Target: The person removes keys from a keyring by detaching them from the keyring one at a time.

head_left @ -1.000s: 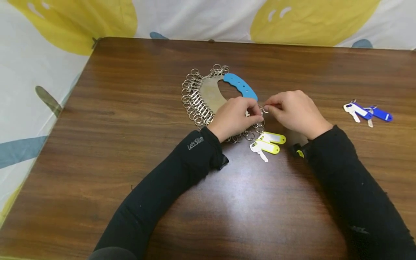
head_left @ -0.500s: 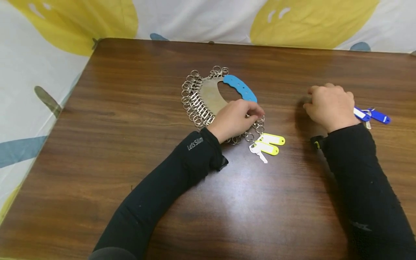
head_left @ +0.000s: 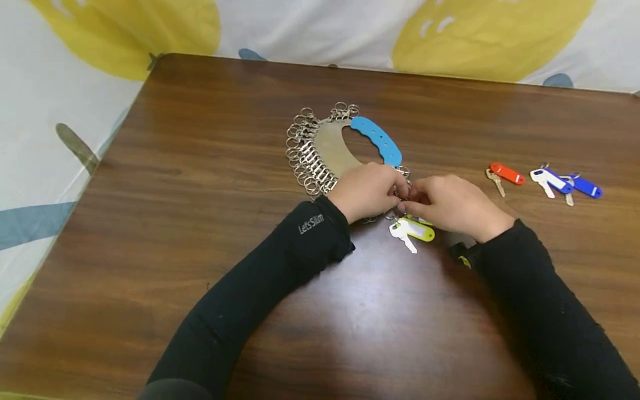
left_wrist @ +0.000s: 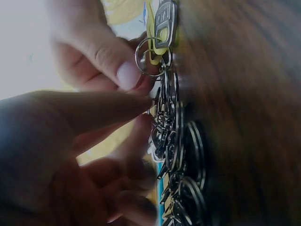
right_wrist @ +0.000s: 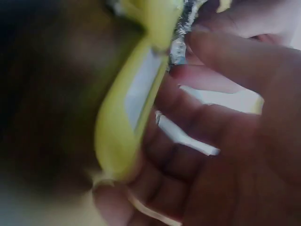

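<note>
A crescent metal plate with a blue grip lies on the table, its curved edge hung with many snap hooks and split rings. At its lower right end my left hand pinches a snap hook; the fingertips are partly hidden in the head view. My right hand meets it there, thumb and fingers pinching at a split ring. Beneath the right fingers lie a yellow key tag and a silver key. The yellow tag fills the right wrist view's middle, blurred.
To the right, a red key tag with a brass-coloured key lies on the brown table. Beside it are two blue key tags with keys. A patterned cloth hangs behind the table.
The right hand went right toward the blue tags, then came back to the left hand. A red tag with its key now shows where it had been. The left hand stayed at the hooks.
</note>
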`<action>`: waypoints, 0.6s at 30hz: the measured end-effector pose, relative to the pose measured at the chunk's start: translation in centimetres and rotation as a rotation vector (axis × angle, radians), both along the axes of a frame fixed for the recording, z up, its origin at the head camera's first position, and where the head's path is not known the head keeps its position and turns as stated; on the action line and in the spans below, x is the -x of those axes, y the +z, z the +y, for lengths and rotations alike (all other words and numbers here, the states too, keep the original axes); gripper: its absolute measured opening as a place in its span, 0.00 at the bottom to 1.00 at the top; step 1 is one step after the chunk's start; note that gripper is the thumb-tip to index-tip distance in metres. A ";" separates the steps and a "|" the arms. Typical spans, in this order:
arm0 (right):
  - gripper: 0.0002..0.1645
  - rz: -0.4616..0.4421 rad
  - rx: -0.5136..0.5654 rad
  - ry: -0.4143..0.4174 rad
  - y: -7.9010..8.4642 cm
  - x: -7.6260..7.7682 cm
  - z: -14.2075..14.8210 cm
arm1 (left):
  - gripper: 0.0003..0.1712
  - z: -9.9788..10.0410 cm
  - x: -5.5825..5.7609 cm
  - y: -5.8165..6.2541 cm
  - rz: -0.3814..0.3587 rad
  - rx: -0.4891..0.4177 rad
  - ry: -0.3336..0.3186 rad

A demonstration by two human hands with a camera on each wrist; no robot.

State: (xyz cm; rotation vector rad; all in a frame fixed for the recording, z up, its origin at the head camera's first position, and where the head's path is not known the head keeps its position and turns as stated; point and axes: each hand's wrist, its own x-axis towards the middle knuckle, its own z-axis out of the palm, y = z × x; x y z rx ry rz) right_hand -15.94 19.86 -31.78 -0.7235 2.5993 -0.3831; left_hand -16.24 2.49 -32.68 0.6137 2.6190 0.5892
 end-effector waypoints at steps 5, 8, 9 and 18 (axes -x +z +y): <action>0.16 -0.043 0.054 0.003 -0.8 -0.5 0.6 | 0.07 0.1 -0.2 -0.2 0.006 0.041 -0.049; 0.12 -0.063 0.097 -0.016 -1.0 -0.2 1.0 | 0.06 0.2 -0.2 -0.2 0.029 0.063 -0.063; 0.11 -0.075 0.112 -0.027 -1.1 -0.1 1.2 | 0.05 0.2 -0.2 -0.2 0.033 0.065 -0.066; 0.07 -0.294 0.313 -0.148 -1.7 1.1 2.6 | 0.04 0.2 -0.2 -0.6 0.022 0.010 -0.038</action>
